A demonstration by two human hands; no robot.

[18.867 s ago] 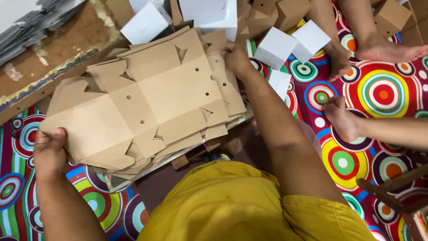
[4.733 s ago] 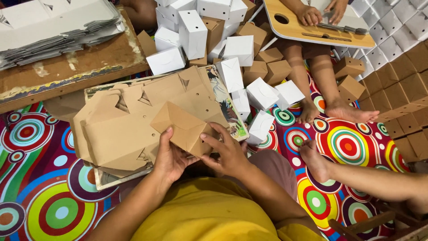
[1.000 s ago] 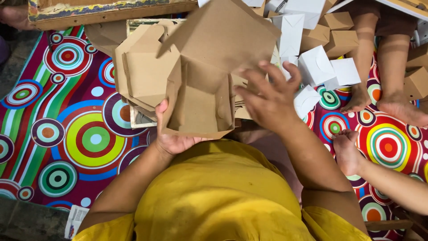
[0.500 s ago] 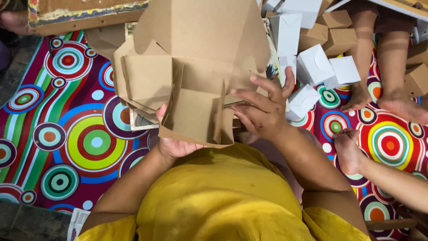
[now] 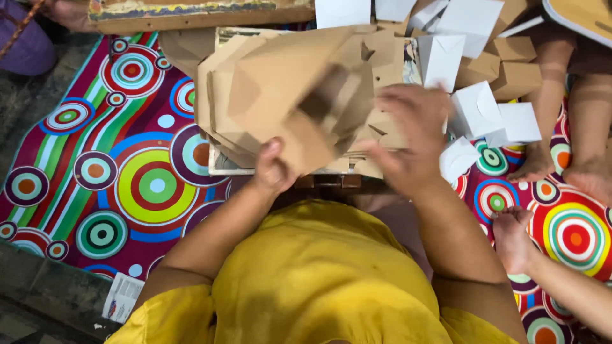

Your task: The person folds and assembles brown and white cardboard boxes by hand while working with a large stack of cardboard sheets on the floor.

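While gripped by the left hand (image 5: pixel 273 171), brown cardboard box (image 5: pixel 299 102) under spread right hand (image 5: pixel 408 143).

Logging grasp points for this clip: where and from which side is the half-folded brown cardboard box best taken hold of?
Probably at its lower near edge, from the wearer's side. The half-folded cardboard box is tilted up above the flat stack, its near corner toward the body, where the left hand already pinches it. The right hand is spread at its right side; blur hides contact.
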